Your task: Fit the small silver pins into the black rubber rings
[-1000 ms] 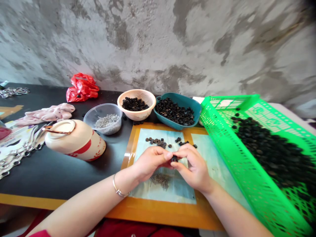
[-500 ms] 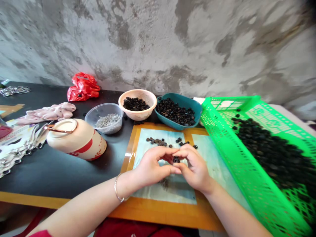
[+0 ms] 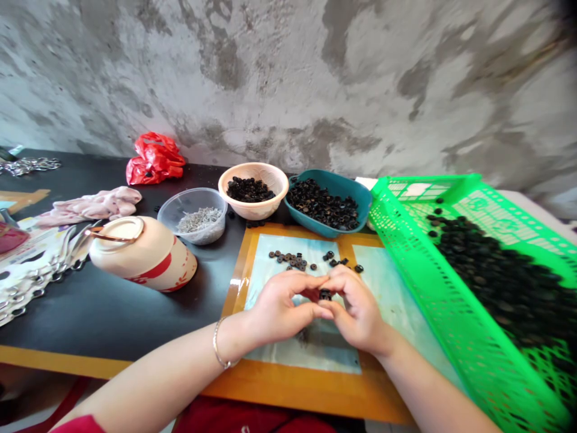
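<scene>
My left hand (image 3: 279, 305) and my right hand (image 3: 354, 307) meet over the pale mat (image 3: 392, 300), fingertips touching. Between them sits a small black ring-shaped part (image 3: 324, 294), pinched by the fingers of both hands. Just beyond my hands several loose black rings (image 3: 293, 260) lie scattered on the mat. A small dark heap (image 3: 303, 335) on the mat is partly hidden under my hands. A thin bangle (image 3: 219, 352) circles my left wrist.
A green mesh basket (image 3: 419, 264) full of black parts stands at the right. Behind the mat are a teal bowl (image 3: 349, 186) and a peach bowl (image 3: 273, 207) of black parts, and a clear tub (image 3: 174, 207) of small metal pins. A cream jar (image 3: 148, 261) lies tipped at the left, near pink cloth (image 3: 92, 204) and a red bag (image 3: 153, 159).
My left fingers have shifted from a tight pinch to an arch, thumb lower and forefinger over the black part. Both hands stay in the same spot.
</scene>
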Demonstrator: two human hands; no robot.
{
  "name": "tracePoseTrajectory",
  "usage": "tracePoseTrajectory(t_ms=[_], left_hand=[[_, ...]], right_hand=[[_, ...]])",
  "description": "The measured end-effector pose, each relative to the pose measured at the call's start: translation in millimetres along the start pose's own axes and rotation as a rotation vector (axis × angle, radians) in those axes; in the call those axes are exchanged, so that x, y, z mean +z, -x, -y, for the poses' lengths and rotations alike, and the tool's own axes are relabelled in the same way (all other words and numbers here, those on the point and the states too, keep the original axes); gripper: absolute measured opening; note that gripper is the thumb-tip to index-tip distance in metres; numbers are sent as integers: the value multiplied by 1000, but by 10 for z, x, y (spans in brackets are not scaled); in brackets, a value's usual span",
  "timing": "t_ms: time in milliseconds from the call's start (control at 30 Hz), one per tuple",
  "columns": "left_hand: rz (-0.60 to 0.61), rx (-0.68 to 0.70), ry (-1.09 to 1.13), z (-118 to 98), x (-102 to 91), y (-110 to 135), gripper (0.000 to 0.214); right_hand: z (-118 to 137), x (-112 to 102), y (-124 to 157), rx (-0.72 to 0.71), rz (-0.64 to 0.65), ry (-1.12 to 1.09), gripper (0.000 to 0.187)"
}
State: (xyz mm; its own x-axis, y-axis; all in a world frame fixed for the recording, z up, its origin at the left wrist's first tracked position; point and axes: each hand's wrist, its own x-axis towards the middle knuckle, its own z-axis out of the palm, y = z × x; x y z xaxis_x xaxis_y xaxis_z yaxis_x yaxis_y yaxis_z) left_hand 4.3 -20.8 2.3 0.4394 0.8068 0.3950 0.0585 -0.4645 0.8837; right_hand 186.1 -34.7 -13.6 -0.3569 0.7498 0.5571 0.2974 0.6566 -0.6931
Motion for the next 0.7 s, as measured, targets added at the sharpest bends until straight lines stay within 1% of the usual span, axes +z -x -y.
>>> tracePoseTrajectory(t_ms=[167,433,700], left_hand=[[-1,-16,-41,4,20,18,33],[-42,-36,-58,20,56,60,34],[-59,-56,-80,35,63,58,26]], right_hand=[[-15,36,20,-2,1,6,9],[0,55,24,10,3,22,9],[-46,115,63,30,-16,16,9]])
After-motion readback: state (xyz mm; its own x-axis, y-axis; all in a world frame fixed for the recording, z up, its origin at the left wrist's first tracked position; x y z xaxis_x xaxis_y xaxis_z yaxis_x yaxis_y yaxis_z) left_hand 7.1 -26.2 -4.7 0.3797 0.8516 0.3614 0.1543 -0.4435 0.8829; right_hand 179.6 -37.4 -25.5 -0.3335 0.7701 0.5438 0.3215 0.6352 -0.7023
